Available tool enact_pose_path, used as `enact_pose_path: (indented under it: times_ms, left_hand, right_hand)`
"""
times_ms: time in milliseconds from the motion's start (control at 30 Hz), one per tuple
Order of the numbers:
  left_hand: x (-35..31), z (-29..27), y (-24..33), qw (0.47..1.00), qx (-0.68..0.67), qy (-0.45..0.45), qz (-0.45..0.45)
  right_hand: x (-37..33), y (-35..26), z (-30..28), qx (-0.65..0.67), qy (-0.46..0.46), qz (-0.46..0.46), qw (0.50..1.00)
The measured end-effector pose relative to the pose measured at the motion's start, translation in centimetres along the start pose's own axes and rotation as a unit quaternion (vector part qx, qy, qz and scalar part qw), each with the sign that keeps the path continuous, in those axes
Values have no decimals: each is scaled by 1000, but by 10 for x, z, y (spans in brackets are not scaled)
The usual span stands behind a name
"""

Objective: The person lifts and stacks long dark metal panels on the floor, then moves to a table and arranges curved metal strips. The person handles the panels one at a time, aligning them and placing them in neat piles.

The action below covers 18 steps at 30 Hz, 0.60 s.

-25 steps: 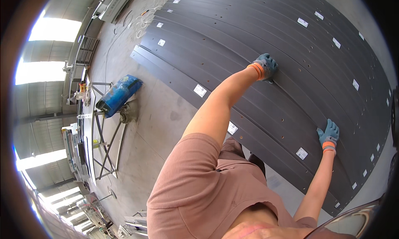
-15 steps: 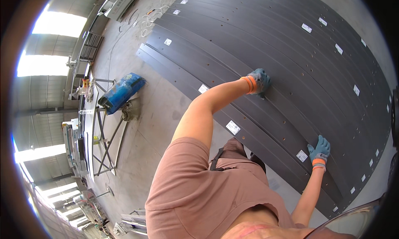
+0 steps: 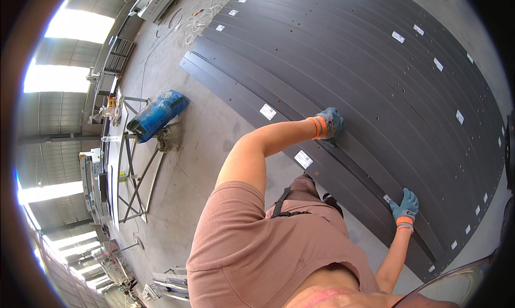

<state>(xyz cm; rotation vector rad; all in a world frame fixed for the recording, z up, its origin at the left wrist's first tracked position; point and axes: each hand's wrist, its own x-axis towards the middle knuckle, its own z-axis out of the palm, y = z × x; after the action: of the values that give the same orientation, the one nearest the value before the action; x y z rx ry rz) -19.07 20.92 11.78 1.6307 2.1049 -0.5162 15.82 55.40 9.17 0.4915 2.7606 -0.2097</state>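
Both my hands wear blue-grey gloves with orange cuffs. My left hand (image 3: pixel 330 124) is closed round the far edge of a long, narrow dark grey panel (image 3: pixel 360 160), which looks tilted up. Farther right along that edge, my right hand (image 3: pixel 406 205) grips it too, thumb on the near side beside a white label and fingers on the other. The undersides of both grips are hidden. A matching panel with white labels (image 3: pixel 303 159) lies flat closest to my body. Beyond my hands spreads a wide layer of similar dark panels (image 3: pixel 343 56) with small holes.
Left of me, a blue sack (image 3: pixel 160 114) lies on a metal-framed stand (image 3: pixel 131 195). A loose white cable (image 3: pixel 201 24) is on the concrete floor (image 3: pixel 209 163) near the panels' far left corner. Machinery (image 3: pixel 115 265) stands farther off at the lower left.
The gripped panel has shifted toward me and tilted up more, its label now seen at a slant. My left hand has come nearer with it; my right hand has moved slightly left and nearer.
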Motion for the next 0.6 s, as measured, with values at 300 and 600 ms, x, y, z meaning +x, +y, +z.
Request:
enact_pose_path:
  times_ms: [300,600]
  left_hand:
    - [2,29,-4,997,-45,63,-23]
    - [-4,-14,-2,996,-77,-38,-10]
  right_hand:
    - [4,-10,-7,-48,-45,-20,998]
    - [11,0,-16,-50,-94,-30,994]
